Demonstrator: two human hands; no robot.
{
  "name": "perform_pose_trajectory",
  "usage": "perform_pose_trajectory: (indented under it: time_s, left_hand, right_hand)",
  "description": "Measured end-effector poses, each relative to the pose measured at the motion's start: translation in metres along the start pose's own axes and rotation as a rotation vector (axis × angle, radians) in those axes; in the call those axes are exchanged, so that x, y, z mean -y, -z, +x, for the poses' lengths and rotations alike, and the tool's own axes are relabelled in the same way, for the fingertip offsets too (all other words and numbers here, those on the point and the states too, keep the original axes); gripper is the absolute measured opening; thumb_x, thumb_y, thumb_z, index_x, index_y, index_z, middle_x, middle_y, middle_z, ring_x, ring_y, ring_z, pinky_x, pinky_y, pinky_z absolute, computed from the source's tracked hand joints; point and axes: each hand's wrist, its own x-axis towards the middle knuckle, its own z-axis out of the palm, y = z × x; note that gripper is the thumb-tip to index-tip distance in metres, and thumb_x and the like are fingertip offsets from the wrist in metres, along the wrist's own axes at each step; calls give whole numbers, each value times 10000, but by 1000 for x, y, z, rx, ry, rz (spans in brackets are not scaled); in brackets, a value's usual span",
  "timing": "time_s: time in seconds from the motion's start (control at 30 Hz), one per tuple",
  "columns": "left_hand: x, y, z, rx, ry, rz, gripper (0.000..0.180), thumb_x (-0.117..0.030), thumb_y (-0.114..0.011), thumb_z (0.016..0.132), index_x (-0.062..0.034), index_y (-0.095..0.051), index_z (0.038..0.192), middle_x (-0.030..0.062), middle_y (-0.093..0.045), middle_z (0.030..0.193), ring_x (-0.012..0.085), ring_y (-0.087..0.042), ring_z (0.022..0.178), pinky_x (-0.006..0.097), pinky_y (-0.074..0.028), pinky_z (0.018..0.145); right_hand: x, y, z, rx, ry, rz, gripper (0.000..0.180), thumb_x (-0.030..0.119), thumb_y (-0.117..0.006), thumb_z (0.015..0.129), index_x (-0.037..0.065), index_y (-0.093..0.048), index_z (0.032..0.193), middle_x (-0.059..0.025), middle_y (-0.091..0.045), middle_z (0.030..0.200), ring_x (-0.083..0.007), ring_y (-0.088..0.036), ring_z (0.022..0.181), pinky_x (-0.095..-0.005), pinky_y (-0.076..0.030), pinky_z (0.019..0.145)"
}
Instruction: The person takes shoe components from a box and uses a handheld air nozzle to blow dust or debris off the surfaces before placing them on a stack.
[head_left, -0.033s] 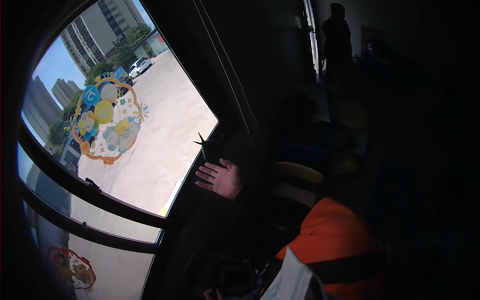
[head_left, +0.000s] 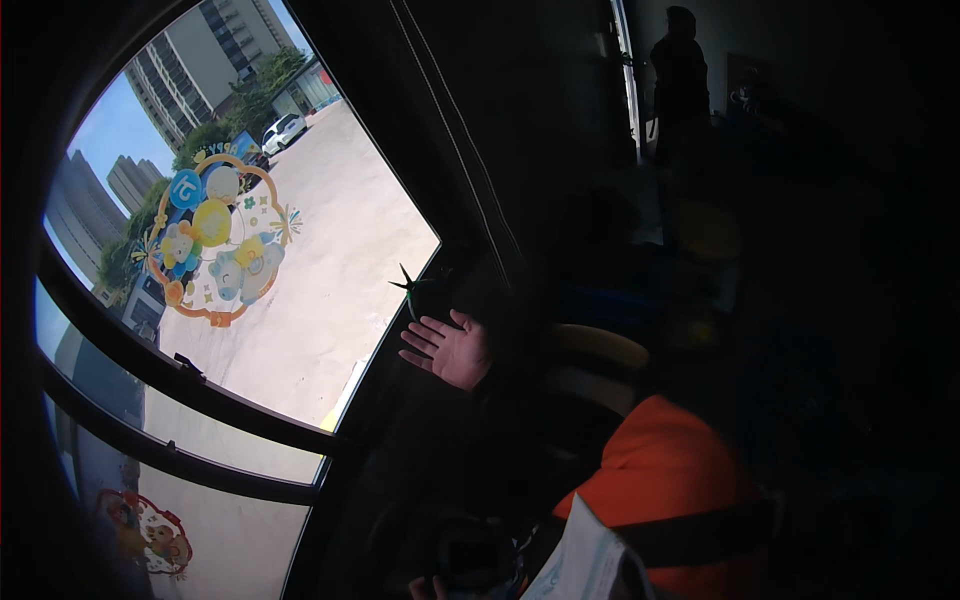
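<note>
My right hand [head_left: 453, 350] is held out near the window edge, palm facing me. Its fingers are spread and point left, and nothing lies in the palm. Just beyond the fingertips, a small spiky green plant [head_left: 408, 285] shows against the bright glass. Only fingertips of my left hand [head_left: 427, 588] show at the lower edge, beside a dark object [head_left: 475, 553] too dim to name. What that hand holds, if anything, is hidden. Bright orange cloth [head_left: 668, 465] with a dark band fills the lower right, and a whitish printed sheet [head_left: 585, 555] lies against it.
A large dark-framed window [head_left: 340, 230] with cartoon stickers [head_left: 215, 240] takes up the left side. Beaded blind cords [head_left: 455, 140] hang beside it. A wooden chair back [head_left: 595, 345] stands right of my hand. A person [head_left: 680, 75] stands far off in the dark room.
My right hand sits slightly further right in the picture, its fingers tilted a little more upward. The whole view has shifted slightly.
</note>
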Motion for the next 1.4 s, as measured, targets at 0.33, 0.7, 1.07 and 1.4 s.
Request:
perform_pose_trajectory:
  time_s: [0.33,0.7,1.07,1.4]
  left_hand:
    - [33,10,-12,-125,65,-21,241,-204,-703,999,7,-629,1087,63,-619,1001,164,-533,937,312,-455,853]
    - [55,7,-5,-147,85,-53,282,-236,-720,990,16,-637,1085,69,-631,1006,176,-545,938,323,-461,852]
    - [41,-1,-19,-143,90,-29,286,-246,-713,995,14,-636,1084,61,-629,990,165,-542,912,316,-462,825]
    - [23,-18,-33,-122,101,-21,279,-249,-702,1003,10,-634,1080,53,-623,973,150,-534,888,307,-460,799]
  right_hand:
    - [105,43,14,-209,514,300,779,406,-494,1018,29,-161,1612,-202,-310,1583,-356,-412,1438,-572,-384,1185]
    - [154,56,-19,-221,689,411,734,371,-509,1023,29,-213,1601,-169,-281,1617,-346,-381,1459,-540,-397,1176]
    - [150,27,-37,-144,608,336,698,343,-493,1020,-11,-261,1575,-190,-306,1607,-343,-396,1451,-511,-384,1187]
    - [83,-188,-204,1824,49,30,491,471,-433,1071,85,-697,1221,-148,-718,1201,-325,-713,1095,-475,-596,923]
